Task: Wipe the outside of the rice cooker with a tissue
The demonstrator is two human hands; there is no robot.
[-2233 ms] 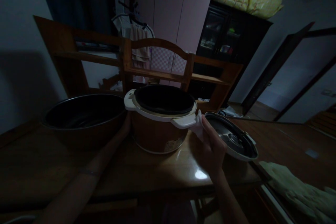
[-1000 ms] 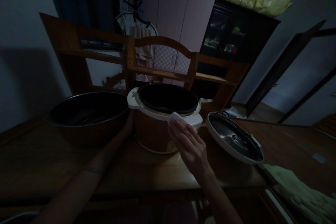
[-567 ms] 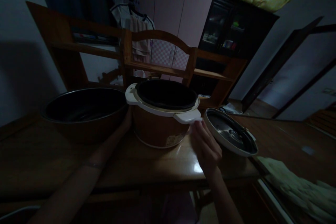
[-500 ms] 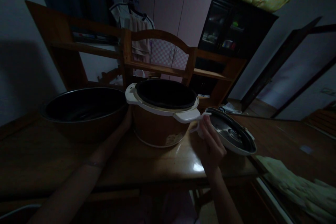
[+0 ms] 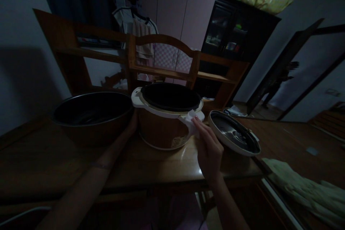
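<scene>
An orange cooker pot (image 5: 163, 129) with a white rim and a dark inner bowl stands on the wooden table (image 5: 161, 167). My right hand (image 5: 208, 149) presses a small white cloth (image 5: 192, 125) against the pot's right handle, fingers closed on the cloth. My left hand (image 5: 133, 122) rests against the pot's left side, mostly hidden behind it. The pot's lid (image 5: 234, 137) lies upside down to the right of my right hand.
A wide dark metal basin (image 5: 93, 115) sits left of the pot. A wooden chair back (image 5: 163, 55) and shelves stand behind the table. A pale cloth (image 5: 304, 188) lies low at the right. A person (image 5: 280, 81) stands in the far doorway.
My right hand with the white cloth has shifted from the outer end of the handle, by the lid, back left onto the handle's front. A person has appeared in the doorway.
</scene>
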